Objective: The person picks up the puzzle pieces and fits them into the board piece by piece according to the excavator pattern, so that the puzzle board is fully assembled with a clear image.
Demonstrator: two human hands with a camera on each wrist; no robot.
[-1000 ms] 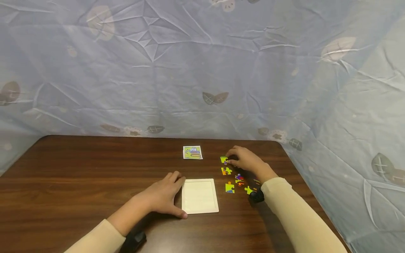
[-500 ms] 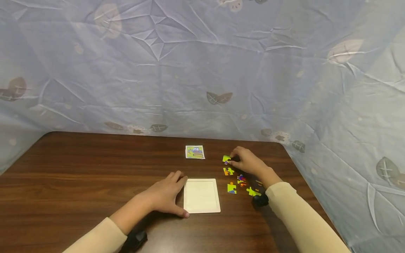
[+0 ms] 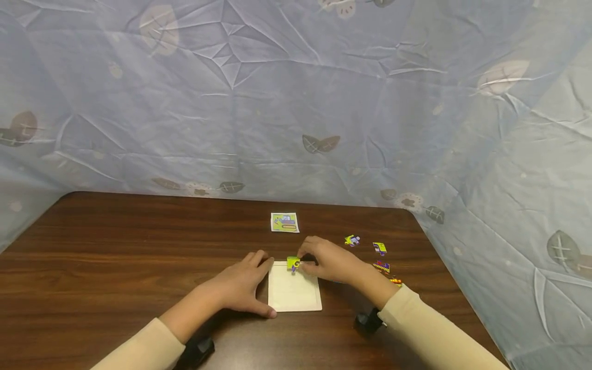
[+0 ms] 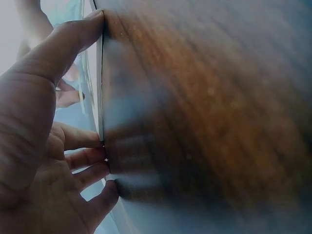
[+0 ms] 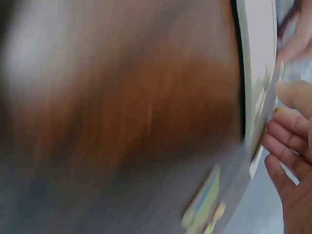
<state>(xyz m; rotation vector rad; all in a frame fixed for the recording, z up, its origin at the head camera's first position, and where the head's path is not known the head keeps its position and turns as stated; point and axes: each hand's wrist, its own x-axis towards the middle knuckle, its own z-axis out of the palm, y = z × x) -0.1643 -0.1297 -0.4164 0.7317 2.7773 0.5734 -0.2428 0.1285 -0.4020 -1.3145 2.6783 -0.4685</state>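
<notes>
A pale square puzzle tray (image 3: 293, 295) lies on the brown table. My left hand (image 3: 242, 285) rests along its left side, thumb at the near corner and fingertips at the far one; in the left wrist view the thumb (image 4: 61, 46) and fingers are spread apart against the tray's thin edge (image 4: 101, 97). Between thumb and fingers of my right hand (image 3: 333, 262) is a green puzzle piece (image 3: 292, 263) with a purple and yellow pattern. That piece is over the tray's far edge, near its middle. In the right wrist view the piece is mostly hidden by the fingers.
A small picture card (image 3: 284, 222) showing a vehicle on green lies behind the tray. Several loose puzzle pieces lie to the right, among them a green and purple one (image 3: 352, 240) and another (image 3: 380, 248). The right forearm covers some. A patterned curtain (image 3: 259, 103) hangs behind the table.
My right hand has lifted the green puzzle piece from the group on the right and carried it left, over the tray's far edge. The left hand has stayed at the tray.
</notes>
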